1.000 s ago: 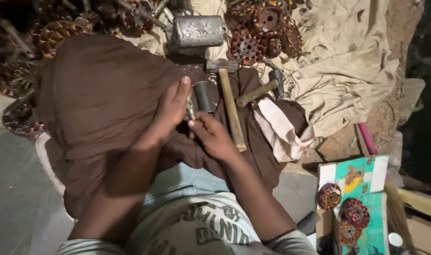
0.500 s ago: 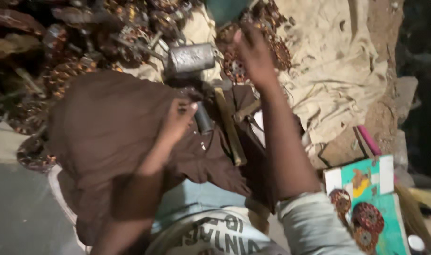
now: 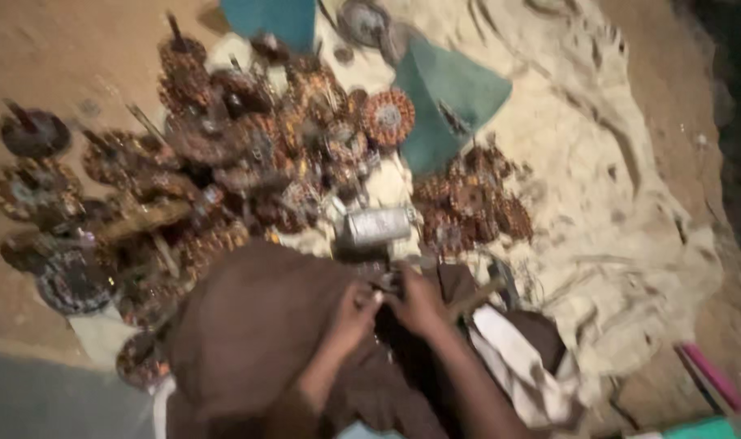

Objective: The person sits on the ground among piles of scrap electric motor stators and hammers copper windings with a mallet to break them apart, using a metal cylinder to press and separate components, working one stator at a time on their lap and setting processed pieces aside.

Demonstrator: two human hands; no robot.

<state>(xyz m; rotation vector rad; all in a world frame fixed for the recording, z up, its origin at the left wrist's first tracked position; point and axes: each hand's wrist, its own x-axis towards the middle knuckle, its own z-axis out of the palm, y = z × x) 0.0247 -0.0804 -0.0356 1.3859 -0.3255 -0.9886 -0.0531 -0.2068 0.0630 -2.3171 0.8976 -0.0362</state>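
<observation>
Two hands: left hand (image 3: 353, 313) and right hand (image 3: 419, 302) meeting fingertip to fingertip over the lap, just below the grey metal cylinder (image 3: 376, 227).
Grip: both pinched on a small dark metal piece (image 3: 387, 284) between them; too blurry to tell how tightly, or which hand carries most of it.
Step, best guess: fiddling with or working loose that little part, right at the close-in fingertip stage.
Next move, as a judgement: calls for a steady two-hand pinch and a careful twist or pull, since the piece is tiny and half hidden by fingers.
Look of the piece: dark, dull, small, mostly covered; shape not readable in the motion blur.
Where it sits: over the brown cloth (image 3: 257, 325) draped across the lap, near the cylinder but not clearly touching it.
Lap extras: wooden handle (image 3: 472, 297) poking out just right of the right hand, white rag (image 3: 509, 349) beside it.
Beyond: big heap of rusty copper-wound motor cores (image 3: 249, 162) on the ground, a smaller cluster (image 3: 468, 203) on the pale sacking (image 3: 614, 203), teal sheet (image 3: 452, 93) behind.
Far right: pink stick (image 3: 712, 375) at the sacking's edge.
</observation>
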